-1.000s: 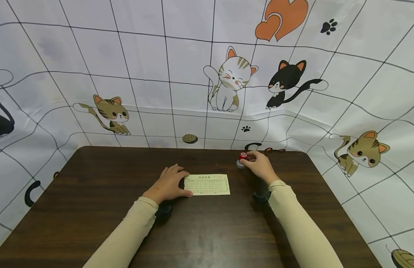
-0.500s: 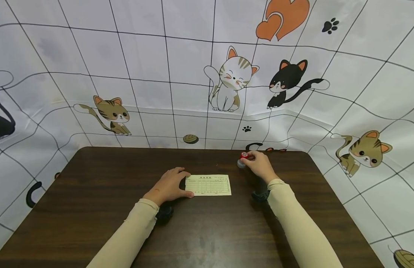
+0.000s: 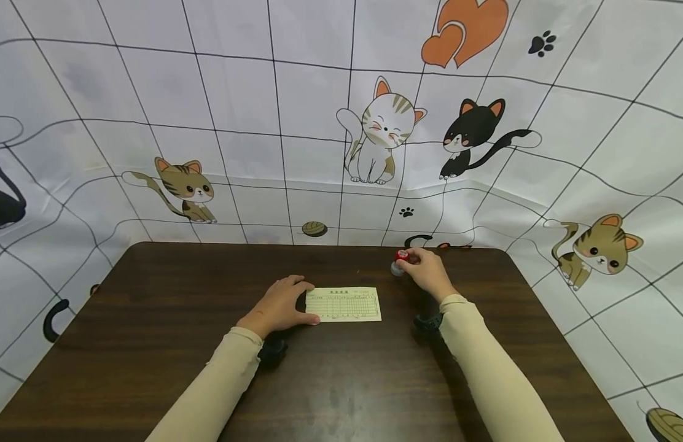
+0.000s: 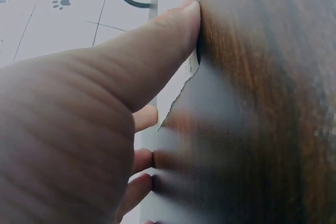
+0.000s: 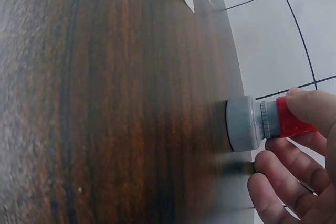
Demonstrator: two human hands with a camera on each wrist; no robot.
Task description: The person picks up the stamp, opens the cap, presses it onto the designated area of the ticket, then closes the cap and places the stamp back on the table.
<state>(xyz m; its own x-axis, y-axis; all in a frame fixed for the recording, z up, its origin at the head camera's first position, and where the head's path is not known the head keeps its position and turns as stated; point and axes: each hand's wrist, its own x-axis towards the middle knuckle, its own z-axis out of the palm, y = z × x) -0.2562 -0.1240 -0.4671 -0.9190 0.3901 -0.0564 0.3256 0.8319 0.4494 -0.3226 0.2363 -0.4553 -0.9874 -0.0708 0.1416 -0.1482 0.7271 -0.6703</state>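
Observation:
A pale yellow printed form (image 3: 344, 305) with a ruled grid lies flat at mid-table. My left hand (image 3: 276, 309) rests at its left side, thumb on the lower left corner and fingers at the upper left. In the left wrist view the thumb (image 4: 168, 35) lies over the paper's torn-looking edge. To the right and farther back, my right hand (image 3: 430, 274) pinches the red handle of a small hand stamp (image 3: 401, 256) between thumb and fingers. The right wrist view shows the stamp's round grey base (image 5: 242, 124) upright on the table surface.
The dark wood-grain table (image 3: 153, 344) runs back to a white sheet (image 3: 236, 80) printed with cats and grid lines. The sheet also surrounds both sides. A dark band (image 3: 428, 323) sits under the right wrist.
Left fingers have lowered slightly toward the table and the form has shifted very slightly to the right. The right hand keeps its pinch on the stamp in the same place.

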